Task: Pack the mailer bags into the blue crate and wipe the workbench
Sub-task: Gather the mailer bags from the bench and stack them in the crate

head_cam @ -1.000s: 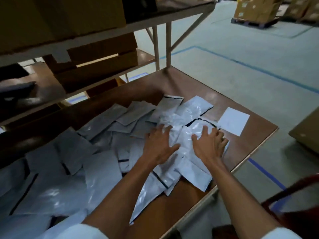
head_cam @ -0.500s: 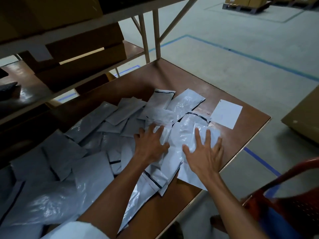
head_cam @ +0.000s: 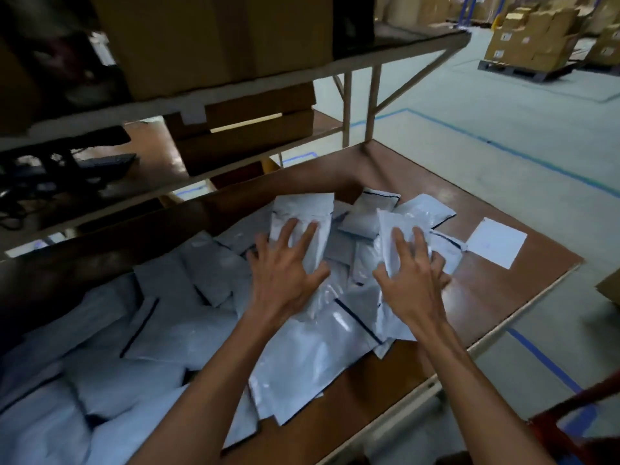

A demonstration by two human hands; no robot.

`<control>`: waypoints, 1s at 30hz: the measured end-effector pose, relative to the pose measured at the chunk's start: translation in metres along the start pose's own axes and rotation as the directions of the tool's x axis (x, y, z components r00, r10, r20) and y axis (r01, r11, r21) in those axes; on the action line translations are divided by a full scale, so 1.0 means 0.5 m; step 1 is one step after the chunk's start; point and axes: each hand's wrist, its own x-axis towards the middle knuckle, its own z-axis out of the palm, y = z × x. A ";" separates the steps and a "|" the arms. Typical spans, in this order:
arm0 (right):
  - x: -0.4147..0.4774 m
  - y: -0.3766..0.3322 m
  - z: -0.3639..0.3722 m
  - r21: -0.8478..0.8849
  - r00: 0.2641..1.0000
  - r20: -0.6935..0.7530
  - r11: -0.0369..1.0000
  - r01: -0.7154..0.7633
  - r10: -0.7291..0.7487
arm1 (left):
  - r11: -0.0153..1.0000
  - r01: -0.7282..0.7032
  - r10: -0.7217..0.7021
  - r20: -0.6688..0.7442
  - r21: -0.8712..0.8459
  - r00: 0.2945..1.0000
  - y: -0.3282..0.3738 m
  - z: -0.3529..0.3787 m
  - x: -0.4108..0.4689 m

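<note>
A heap of grey-white mailer bags [head_cam: 188, 333] covers the left and middle of the brown workbench [head_cam: 486, 297]. My left hand [head_cam: 285, 276] grips one bag [head_cam: 302, 213] and tilts it up on end, fingers spread on its back. My right hand [head_cam: 412, 283] grips another raised bag [head_cam: 391, 226] at the heap's right side. Both forearms reach in from the bottom edge. At the bottom right is a red frame with something blue inside [head_cam: 577, 421], blurred; I cannot tell whether that is the crate.
A white paper sheet [head_cam: 496, 243] lies flat near the bench's right corner. A shelf [head_cam: 235, 85] with cardboard boxes overhangs the bench's back. A pallet of boxes [head_cam: 533, 41] stands far right on the floor. Another box corner [head_cam: 609, 290] shows at the right edge.
Both hands went from pressing flat on the heap to gripping bags and tipping them upward, further from me. The view tilted up.
</note>
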 end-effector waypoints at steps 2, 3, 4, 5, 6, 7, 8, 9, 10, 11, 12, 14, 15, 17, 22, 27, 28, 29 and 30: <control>-0.007 -0.118 0.015 0.151 0.968 -0.055 0.956 0.250 -0.245 | 0.995 0.104 -0.102 -0.077 0.014 0.992 -0.079 -0.059 -0.048; -0.013 -0.177 0.029 0.184 0.937 -0.075 0.919 0.348 -0.340 | 0.984 0.177 -0.174 -0.108 0.017 0.979 -0.122 -0.088 -0.076; -0.022 -0.234 0.044 0.195 0.906 -0.078 0.885 0.424 -0.417 | 0.968 0.249 -0.244 -0.130 0.026 0.961 -0.168 -0.115 -0.108; -0.035 -0.291 0.058 0.205 0.875 -0.067 0.851 0.483 -0.480 | 0.948 0.315 -0.306 -0.148 0.045 0.941 -0.215 -0.141 -0.142; -0.051 -0.345 0.075 0.227 0.843 -0.052 0.816 0.532 -0.536 | 0.924 0.376 -0.361 -0.165 0.070 0.918 -0.262 -0.167 -0.179; -0.068 -0.394 0.093 0.257 0.807 -0.038 0.774 0.578 -0.590 | 0.895 0.436 -0.415 -0.188 0.093 0.890 -0.303 -0.194 -0.219; -0.089 -0.440 0.111 0.294 0.766 -0.014 0.730 0.617 -0.642 | 0.857 0.503 -0.473 -0.215 0.111 0.854 -0.338 -0.221 -0.260; -0.115 -0.486 0.129 0.327 0.719 0.024 0.685 0.651 -0.695 | 0.810 0.572 -0.535 -0.242 0.126 0.810 -0.368 -0.247 -0.303; -0.141 -0.531 0.145 0.352 0.665 0.069 0.641 0.682 -0.744 | 0.761 0.636 -0.590 -0.269 0.132 0.761 -0.392 -0.272 -0.345; -0.166 -0.575 0.160 0.378 0.607 0.108 0.597 0.707 -0.788 | 0.713 0.689 -0.635 -0.298 0.127 0.712 -0.412 -0.296 -0.386; -0.191 -0.621 0.171 0.423 0.550 0.131 0.548 0.721 -0.825 | 0.664 0.737 -0.669 -0.342 0.125 0.660 -0.426 -0.318 -0.426; -0.238 -0.723 0.181 0.554 0.434 0.141 0.434 0.711 -0.890 | 0.543 0.830 -0.706 -0.466 0.129 0.534 -0.453 -0.362 -0.504; -0.259 -0.776 0.180 0.610 0.375 0.123 0.369 0.702 -0.919 | 0.473 0.873 -0.718 -0.524 0.117 0.458 -0.465 -0.387 -0.539; -0.299 -0.880 0.165 0.691 0.263 0.027 0.208 0.692 -0.965 | 0.325 0.944 -0.741 -0.602 0.065 0.297 -0.483 -0.439 -0.599; -0.434 -1.100 0.112 0.815 0.048 -0.112 -0.064 0.577 -0.993 | 0.035 0.999 -0.831 -0.556 -0.026 0.014 -0.547 -0.540 -0.707; -0.566 -1.266 0.142 0.834 -0.122 -0.018 -0.082 0.545 -0.992 | -0.069 0.998 -0.911 -0.409 0.009 -0.059 -0.648 -0.557 -0.743; -0.585 -1.287 0.157 0.812 -0.164 0.030 -0.072 0.580 -0.986 | -0.086 0.995 -0.931 -0.360 0.056 -0.060 -0.672 -0.551 -0.747; -0.602 -1.306 0.178 0.786 -0.207 0.087 -0.061 0.616 -0.975 | -0.096 0.989 -0.951 -0.304 0.111 -0.058 -0.695 -0.542 -0.752; -0.614 -1.319 0.199 0.755 -0.245 0.145 -0.053 0.653 -0.959 | -0.104 0.981 -0.968 -0.245 0.163 -0.062 -0.713 -0.531 -0.755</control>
